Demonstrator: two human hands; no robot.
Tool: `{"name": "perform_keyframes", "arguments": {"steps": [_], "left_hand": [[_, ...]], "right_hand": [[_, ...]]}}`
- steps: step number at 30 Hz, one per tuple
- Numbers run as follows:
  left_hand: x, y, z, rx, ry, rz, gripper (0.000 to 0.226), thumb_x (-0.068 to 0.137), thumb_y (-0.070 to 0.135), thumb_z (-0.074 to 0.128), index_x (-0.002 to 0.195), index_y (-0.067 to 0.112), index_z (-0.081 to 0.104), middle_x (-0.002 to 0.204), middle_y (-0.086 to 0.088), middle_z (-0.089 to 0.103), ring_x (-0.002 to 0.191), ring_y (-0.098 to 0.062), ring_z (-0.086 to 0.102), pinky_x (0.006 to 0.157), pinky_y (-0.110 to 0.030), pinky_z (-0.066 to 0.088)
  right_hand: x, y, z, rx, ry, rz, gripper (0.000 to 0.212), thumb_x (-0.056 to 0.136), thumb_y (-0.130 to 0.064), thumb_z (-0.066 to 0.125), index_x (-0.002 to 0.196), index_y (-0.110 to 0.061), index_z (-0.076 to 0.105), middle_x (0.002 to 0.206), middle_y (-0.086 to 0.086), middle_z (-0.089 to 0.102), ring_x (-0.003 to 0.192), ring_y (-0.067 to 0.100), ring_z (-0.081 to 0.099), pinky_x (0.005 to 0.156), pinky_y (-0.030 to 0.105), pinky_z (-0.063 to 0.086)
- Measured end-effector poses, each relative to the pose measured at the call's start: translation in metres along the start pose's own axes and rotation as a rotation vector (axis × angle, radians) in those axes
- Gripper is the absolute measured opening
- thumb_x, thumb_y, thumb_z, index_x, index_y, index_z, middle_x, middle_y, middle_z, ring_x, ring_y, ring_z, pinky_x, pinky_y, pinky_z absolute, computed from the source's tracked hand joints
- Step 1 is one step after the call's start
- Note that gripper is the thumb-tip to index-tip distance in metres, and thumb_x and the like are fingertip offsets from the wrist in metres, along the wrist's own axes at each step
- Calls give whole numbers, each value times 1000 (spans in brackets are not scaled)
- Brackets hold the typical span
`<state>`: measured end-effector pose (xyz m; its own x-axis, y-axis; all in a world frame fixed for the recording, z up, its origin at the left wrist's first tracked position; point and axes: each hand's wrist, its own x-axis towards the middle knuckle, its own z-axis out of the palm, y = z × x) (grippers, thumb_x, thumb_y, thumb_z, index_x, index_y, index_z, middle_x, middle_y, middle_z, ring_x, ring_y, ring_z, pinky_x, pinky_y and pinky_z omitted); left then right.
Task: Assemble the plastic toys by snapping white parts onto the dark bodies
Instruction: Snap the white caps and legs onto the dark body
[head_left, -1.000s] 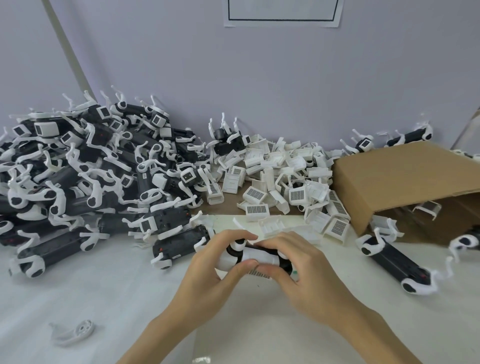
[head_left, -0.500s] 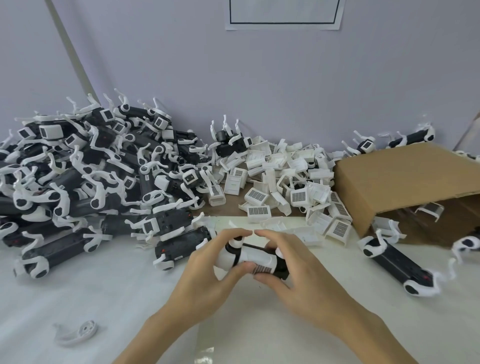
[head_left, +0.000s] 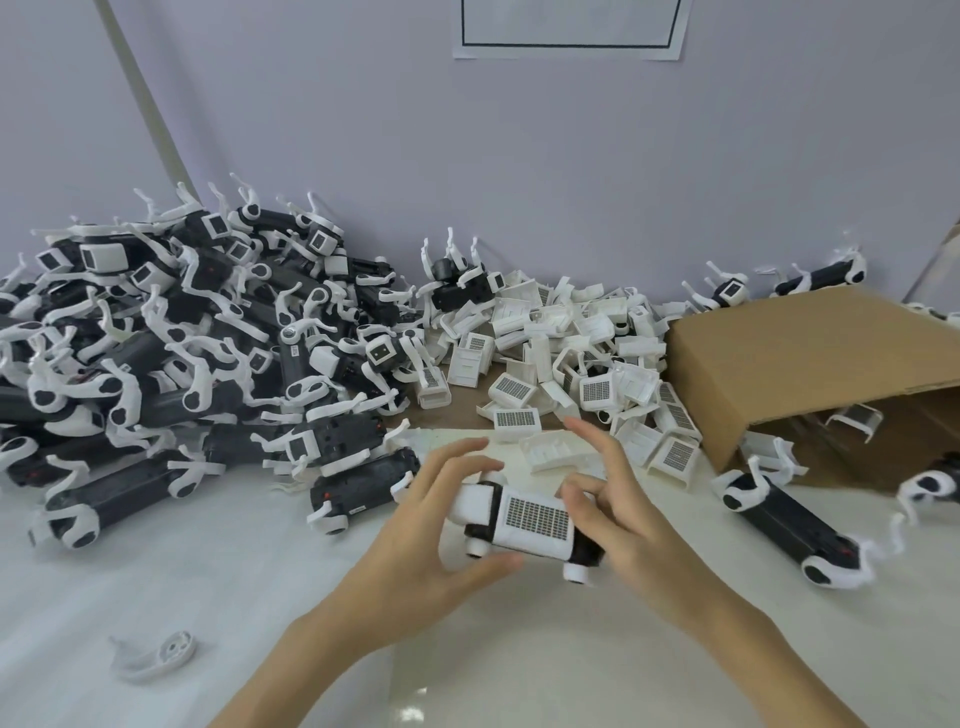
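Observation:
I hold a dark toy body (head_left: 530, 519) low in the middle of the view, its white cover with a gridded label facing up. My left hand (head_left: 415, 551) grips its left end, thumb below and fingers above. My right hand (head_left: 634, 535) holds the right end with curled fingers, while the index finger points up, off the toy. A heap of loose white covers (head_left: 571, 353) lies behind my hands. A large pile of assembled toys (head_left: 182, 338) fills the left side.
A tipped cardboard box (head_left: 810, 364) lies at the right, opening toward me, with white parts inside. One dark toy with white legs (head_left: 789, 530) lies in front of it. A single white leg piece (head_left: 156, 657) rests on the white table at lower left. The wall is close behind.
The toy has turned in my hands, so the white gridded cover now faces up. My right index finger has lifted off it.

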<state>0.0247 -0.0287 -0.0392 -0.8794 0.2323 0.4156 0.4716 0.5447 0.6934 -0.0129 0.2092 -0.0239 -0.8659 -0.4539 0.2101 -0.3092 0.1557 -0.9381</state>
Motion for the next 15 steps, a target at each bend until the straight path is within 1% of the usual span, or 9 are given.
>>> {"name": "perform_keyframes", "arguments": {"steps": [2,3,4,5,7,9,10,12,15], "left_hand": [[0,2,-1,-130,29,-74,65,80,51,88,136,40,56,130,16,68,125,-12,63,102,-21,48],[1,4,-1,-171,83,-109,62,76,52,90,129,38,61,117,12,73,113,-15,68,95,-22,52],[2,5,0,-193,144,-133,59,72,53,91,122,35,64,106,10,74,102,-16,71,89,-22,54],[2,6,0,-209,196,-152,56,70,54,91,115,31,65,95,8,73,91,-16,70,82,-22,54],[2,9,1,-234,246,-180,54,69,57,89,104,24,64,83,8,68,78,-13,65,73,-21,52],[2,11,4,-256,265,-206,55,68,58,88,98,20,61,77,9,65,73,-12,62,69,-21,50],[2,12,5,-263,273,-214,56,68,58,88,95,19,60,75,8,64,72,-12,61,68,-22,50],[3,13,5,-269,280,-221,55,67,58,88,92,19,59,72,8,63,71,-12,61,67,-23,50],[4,15,6,-280,280,-220,53,68,58,88,91,21,59,73,8,63,71,-10,61,66,-19,49]], "right_hand": [[-1,-1,0,22,15,24,43,107,-47,45,149,-53,35,97,-6,71,93,17,69,87,31,53],[-1,-3,1,-29,29,1,39,108,-48,45,147,-51,42,110,-8,71,101,19,69,90,36,55],[-1,-4,2,-123,42,-56,37,107,-50,46,144,-48,48,121,-12,67,108,17,67,89,37,56],[-1,-6,3,-241,44,-130,39,105,-51,49,143,-44,53,132,-16,61,118,15,63,88,32,55],[-2,-8,8,-456,13,-243,49,99,-55,59,144,-38,55,147,-22,51,136,7,53,95,19,49],[-3,-6,17,-611,39,-296,56,95,-47,71,147,-35,55,148,-25,51,136,-3,50,102,20,48],[-3,-5,20,-666,75,-315,57,94,-38,75,148,-33,56,145,-23,55,132,-3,53,99,24,52],[-2,-3,25,-718,152,-348,59,91,-23,80,147,-26,59,140,-15,63,124,3,62,88,29,59],[0,-5,26,-762,209,-417,59,88,-21,82,144,-19,63,140,-10,66,121,8,67,85,25,59]]}}
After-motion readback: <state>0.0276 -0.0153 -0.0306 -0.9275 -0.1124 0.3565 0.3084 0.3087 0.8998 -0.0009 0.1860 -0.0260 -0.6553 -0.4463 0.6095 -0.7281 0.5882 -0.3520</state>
